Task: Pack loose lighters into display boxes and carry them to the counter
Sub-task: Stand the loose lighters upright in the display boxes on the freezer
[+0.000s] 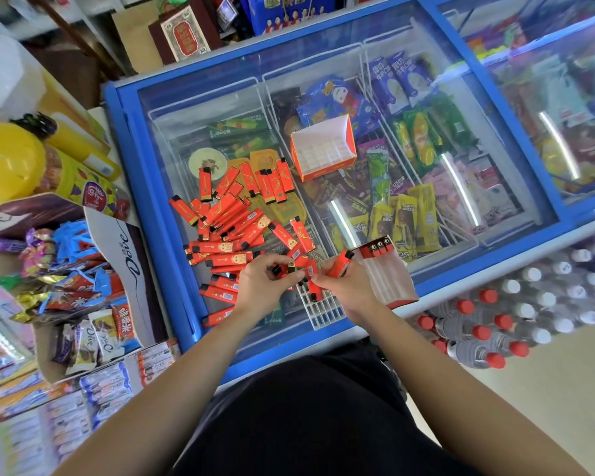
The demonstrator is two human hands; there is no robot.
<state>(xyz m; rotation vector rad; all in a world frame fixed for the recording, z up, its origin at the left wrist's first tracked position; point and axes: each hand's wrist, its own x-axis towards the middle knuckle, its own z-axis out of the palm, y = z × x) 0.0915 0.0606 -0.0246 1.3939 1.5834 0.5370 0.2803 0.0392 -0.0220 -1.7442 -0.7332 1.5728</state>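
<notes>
Several loose red lighters (236, 214) lie scattered on the glass lid of a blue chest freezer (220, 108). My left hand (265, 283) grips a few lighters, black caps up, at the pile's near edge. My right hand (346, 286) pinches one red lighter (340, 262) and touches another beside the left hand. Just right of it stands a display box (389, 276) with three lighters in its back row. A white grid insert (322, 309) lies under my hands. An empty orange and white display box (323, 147) sits farther back.
Candy bags and Dove chocolate boxes (93, 304) crowd the shelf on the left. A yellow container (7, 163) stands behind them. Packs of bottled water (516, 310) with red and white caps sit on the floor at the right. Ice creams fill the freezer baskets.
</notes>
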